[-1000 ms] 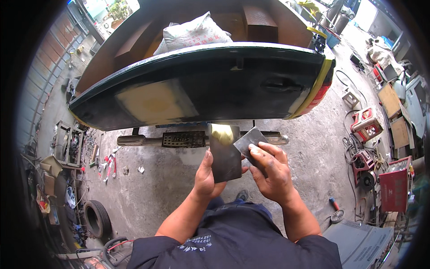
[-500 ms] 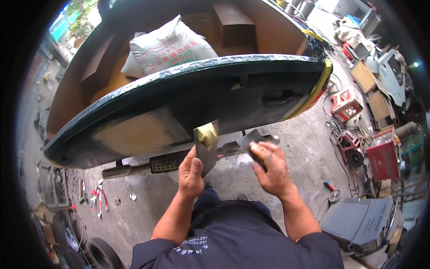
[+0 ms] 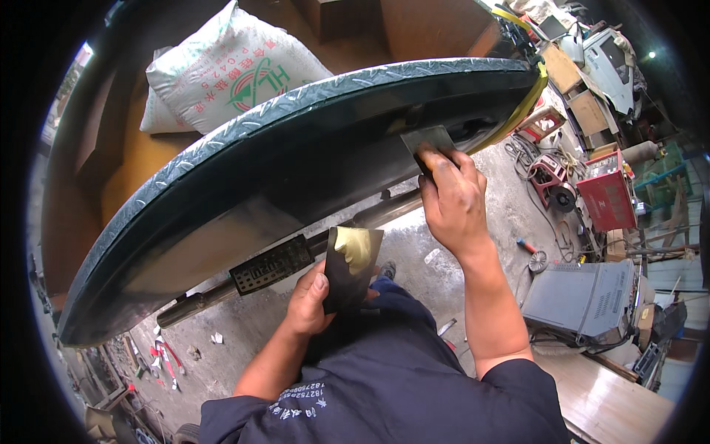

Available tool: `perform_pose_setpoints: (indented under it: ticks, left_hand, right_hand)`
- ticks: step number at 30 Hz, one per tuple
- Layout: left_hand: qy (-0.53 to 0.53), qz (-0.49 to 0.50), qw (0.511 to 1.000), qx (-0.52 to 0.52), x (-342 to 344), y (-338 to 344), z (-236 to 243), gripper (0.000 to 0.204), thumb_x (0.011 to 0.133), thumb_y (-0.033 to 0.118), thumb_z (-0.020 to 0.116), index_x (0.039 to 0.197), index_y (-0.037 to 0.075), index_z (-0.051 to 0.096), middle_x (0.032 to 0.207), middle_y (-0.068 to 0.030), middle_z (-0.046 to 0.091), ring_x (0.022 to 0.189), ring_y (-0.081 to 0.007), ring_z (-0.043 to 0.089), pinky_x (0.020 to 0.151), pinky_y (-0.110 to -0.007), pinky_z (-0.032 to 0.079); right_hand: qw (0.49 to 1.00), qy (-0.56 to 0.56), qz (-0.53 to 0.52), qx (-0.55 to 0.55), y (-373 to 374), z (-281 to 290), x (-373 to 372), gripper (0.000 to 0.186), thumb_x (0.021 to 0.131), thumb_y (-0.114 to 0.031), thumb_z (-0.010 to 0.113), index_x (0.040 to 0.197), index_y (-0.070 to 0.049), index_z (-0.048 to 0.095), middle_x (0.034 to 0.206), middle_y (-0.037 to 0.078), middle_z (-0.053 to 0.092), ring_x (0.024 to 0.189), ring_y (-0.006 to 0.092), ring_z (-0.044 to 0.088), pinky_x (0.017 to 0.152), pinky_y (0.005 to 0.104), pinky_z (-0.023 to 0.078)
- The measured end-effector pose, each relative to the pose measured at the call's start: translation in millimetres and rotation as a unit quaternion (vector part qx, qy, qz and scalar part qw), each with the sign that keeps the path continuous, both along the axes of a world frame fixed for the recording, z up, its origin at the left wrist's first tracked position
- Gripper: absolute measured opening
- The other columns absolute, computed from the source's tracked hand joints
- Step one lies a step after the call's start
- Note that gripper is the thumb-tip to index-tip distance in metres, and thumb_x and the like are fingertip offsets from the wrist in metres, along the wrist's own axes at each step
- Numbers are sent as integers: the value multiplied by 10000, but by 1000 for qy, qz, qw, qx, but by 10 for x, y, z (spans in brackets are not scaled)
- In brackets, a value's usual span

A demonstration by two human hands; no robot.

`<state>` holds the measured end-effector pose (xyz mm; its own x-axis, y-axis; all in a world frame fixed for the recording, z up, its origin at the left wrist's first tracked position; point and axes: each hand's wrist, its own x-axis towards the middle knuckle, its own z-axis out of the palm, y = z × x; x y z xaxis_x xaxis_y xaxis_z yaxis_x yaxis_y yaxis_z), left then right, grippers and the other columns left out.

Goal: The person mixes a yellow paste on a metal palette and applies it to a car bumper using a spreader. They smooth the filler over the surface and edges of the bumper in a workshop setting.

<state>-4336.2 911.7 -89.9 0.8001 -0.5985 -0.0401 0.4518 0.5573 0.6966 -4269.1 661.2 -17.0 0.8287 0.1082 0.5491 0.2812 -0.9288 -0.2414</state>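
My left hand [image 3: 306, 302] grips a dark flat putty board [image 3: 343, 285] low in front of my body, its thumb along the near edge. A lump of yellow putty [image 3: 353, 248] sits on the upper part of the board. My right hand [image 3: 456, 194] is closed round a dark flat putty spreader [image 3: 424, 139], fingers pressed on its face. The spreader lies over the dark truck tailgate [image 3: 325, 148], towards its right end, and appears to touch it. A pale tan patch [image 3: 211, 240] shows on the tailgate's left part.
A white printed sack [image 3: 229, 74] lies in the truck bed behind the tailgate. Below runs a metal bumper bar [image 3: 384, 211] with a black step plate [image 3: 272, 266]. To the right stand a red machine [image 3: 606, 194], cables and a grey box-shaped unit [image 3: 580, 300]. Scraps [image 3: 166, 359] litter the floor at left.
My right hand with the spreader has moved up onto the tailgate, away from the board. My left hand has lowered slightly with the board. The view has shifted closer to the tailgate.
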Motion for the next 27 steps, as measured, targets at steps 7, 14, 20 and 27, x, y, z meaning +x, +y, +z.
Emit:
perform_pose_setpoints:
  ticks: [7, 14, 20, 27]
  left_hand:
    - [23, 13, 1000, -2, 28, 37, -46, 847, 981, 607, 524, 1487, -55, 374, 1405, -271, 521, 1268, -357, 567, 1011, -498, 525]
    - [34, -4, 999, -10, 74, 94, -129, 863, 974, 611, 531, 1496, -54, 357, 1403, -275, 521, 1252, -356, 576, 1006, -493, 526]
    - [41, -8, 999, -12, 93, 122, -175, 881, 971, 620, 528, 1501, -59, 342, 1398, -280, 524, 1248, -356, 580, 1009, -493, 524]
    - [50, -6, 999, 2, 102, 141, -168, 907, 958, 634, 540, 1498, -66, 340, 1393, -279, 530, 1234, -355, 592, 1013, -493, 523]
  right_hand:
    - [1000, -13, -14, -15, 98, 13, 128, 350, 841, -48, 627, 1187, -89, 659, 1134, 48, 731, 1130, 295, 600, 964, 449, 392]
    - [999, -23, -19, -17, 109, -8, 193, 347, 835, -47, 651, 1178, -98, 666, 1149, 45, 725, 1125, 279, 610, 950, 440, 415]
    - [1000, -23, -12, -4, 94, -43, 238, 353, 826, -41, 668, 1175, -94, 663, 1165, 46, 719, 1122, 277, 612, 945, 428, 428]
    - [1000, -26, -12, -9, 106, -58, 266, 353, 827, -37, 666, 1175, -92, 663, 1144, 57, 722, 1123, 286, 612, 945, 439, 424]
